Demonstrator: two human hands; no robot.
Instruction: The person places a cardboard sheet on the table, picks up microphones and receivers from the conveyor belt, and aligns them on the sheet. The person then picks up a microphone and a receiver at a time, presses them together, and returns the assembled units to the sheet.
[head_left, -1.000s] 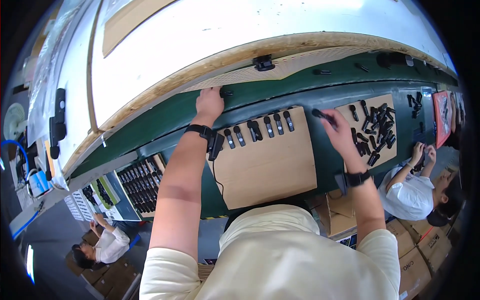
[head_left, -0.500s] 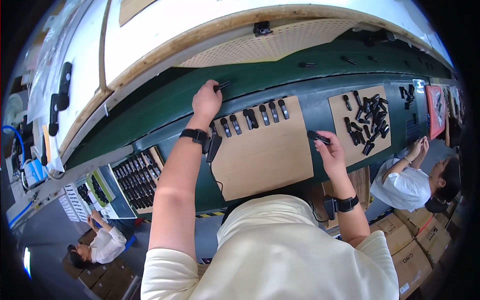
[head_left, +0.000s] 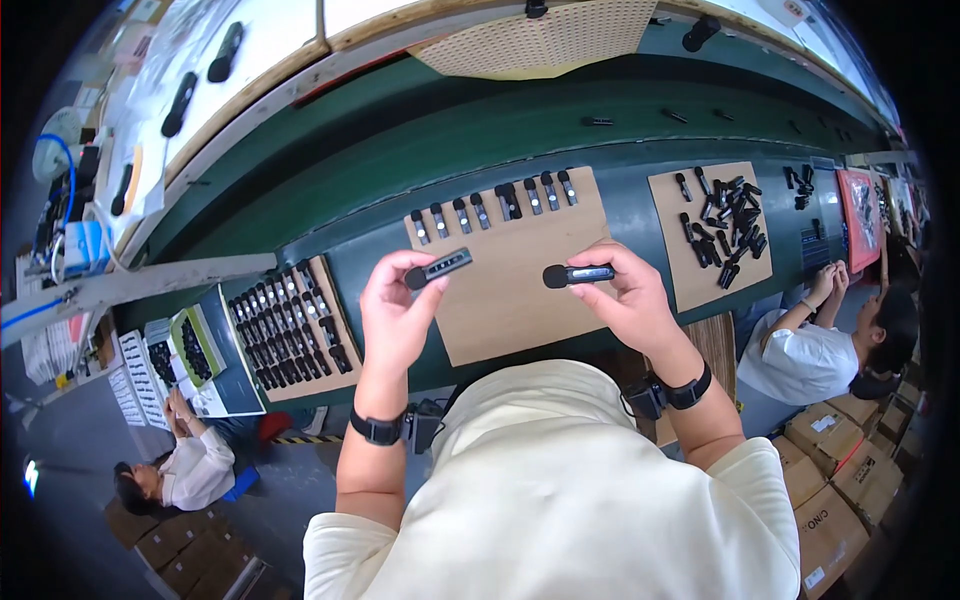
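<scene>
My left hand (head_left: 393,310) pinches a small black wireless microphone (head_left: 446,266) with a foam top, tilted, its foam end toward my fingers. My right hand (head_left: 635,300) grips a second such microphone (head_left: 588,275) between thumb and fingers, lying level with its foam head pointing left. Both are held above a brown cardboard sheet (head_left: 520,310) on the bench, apart from each other. Along the sheet's far edge lies a row of several like microphones (head_left: 536,198), foam ends away from me.
On the right, another cardboard sheet (head_left: 692,292) bears a loose heap of microphones (head_left: 738,220). Neat rows of microphones (head_left: 290,330) cover a sheet at left. Beyond the bench runs a dark green belt (head_left: 480,130) with a few devices. A person (head_left: 195,470) sits left, another (head_left: 815,350) right.
My left hand has come back from the green belt with a microphone, to above the sheet. My right hand has moved left with its microphone, which has turned level. The view has shifted somewhat.
</scene>
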